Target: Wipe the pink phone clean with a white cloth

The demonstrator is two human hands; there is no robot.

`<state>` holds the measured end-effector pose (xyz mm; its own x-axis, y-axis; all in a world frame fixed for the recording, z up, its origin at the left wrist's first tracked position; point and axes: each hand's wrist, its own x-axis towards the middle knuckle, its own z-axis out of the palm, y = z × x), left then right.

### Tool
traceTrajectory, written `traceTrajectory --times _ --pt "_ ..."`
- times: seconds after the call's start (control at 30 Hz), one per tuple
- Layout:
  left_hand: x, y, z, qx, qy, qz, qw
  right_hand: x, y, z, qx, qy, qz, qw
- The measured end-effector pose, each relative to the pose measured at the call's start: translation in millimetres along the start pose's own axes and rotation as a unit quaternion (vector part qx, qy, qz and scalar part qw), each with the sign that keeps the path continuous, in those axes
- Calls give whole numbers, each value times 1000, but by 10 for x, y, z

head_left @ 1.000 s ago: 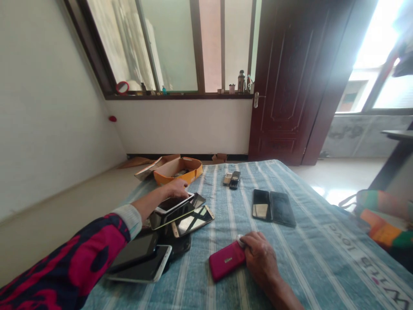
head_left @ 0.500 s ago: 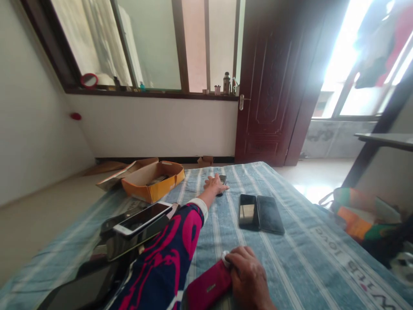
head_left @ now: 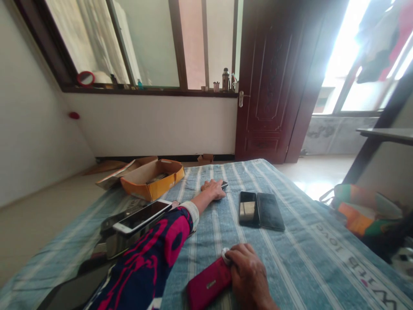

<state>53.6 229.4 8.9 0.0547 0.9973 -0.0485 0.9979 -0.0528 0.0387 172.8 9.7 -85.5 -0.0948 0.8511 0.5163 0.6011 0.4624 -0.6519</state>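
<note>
My left hand (head_left: 213, 190) stretches far across the bed, its fingers closed over a small dark phone (head_left: 225, 184); only one end of that phone shows. Near the front edge, my right hand (head_left: 250, 273) grips the upper corner of a magenta phone (head_left: 208, 284), which lies at a slant. A small white piece (head_left: 226, 255) pokes out beneath the right fingers; what it is I cannot make out. Two dark phones, a glossy one (head_left: 248, 209) and a duller one (head_left: 270, 211), lie side by side to the right.
A striped blue bedsheet (head_left: 290, 254) covers the bed. Left of my sleeve are piled devices, with a white-framed phone (head_left: 143, 216) on top and a dark tablet (head_left: 75, 288) nearer. An open orange box (head_left: 153, 185) sits at the far left. Beyond stands a brown door (head_left: 267, 86).
My left fingers, spread beside the small phone before, have closed over it, and the phone has turned. My right hand and the magenta phone have stayed nearly in place.
</note>
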Motion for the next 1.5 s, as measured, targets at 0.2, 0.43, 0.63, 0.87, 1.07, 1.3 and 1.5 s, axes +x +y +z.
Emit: traceTrajectory --times 0.2,0.43,0.63,0.87,1.07,1.3,1.5 --pt "-657 -236 30 22 -7 78 997 8 -17 -64 -14 -30 11 999" --pt "-1142 -436 -40 12 7 98 995 13 -11 -109 -39 -54 8 998" --pt "-1298 -366 75 11 30 82 996 25 33 -128 -45 -82 7 996" --pt "-1154 -335 62 -14 32 2 999 36 12 -148 -40 -91 26 995" --pt "-1178 -327 9 -19 2 10 1000 32 48 -140 -47 -87 -1 995" --pt "-1467 -419 -301 -11 -5 69 998 15 -20 -176 -42 -53 -2 998" --pt "-2272 -1077 -586 -45 4 151 988 23 18 -190 -50 -83 4 995"
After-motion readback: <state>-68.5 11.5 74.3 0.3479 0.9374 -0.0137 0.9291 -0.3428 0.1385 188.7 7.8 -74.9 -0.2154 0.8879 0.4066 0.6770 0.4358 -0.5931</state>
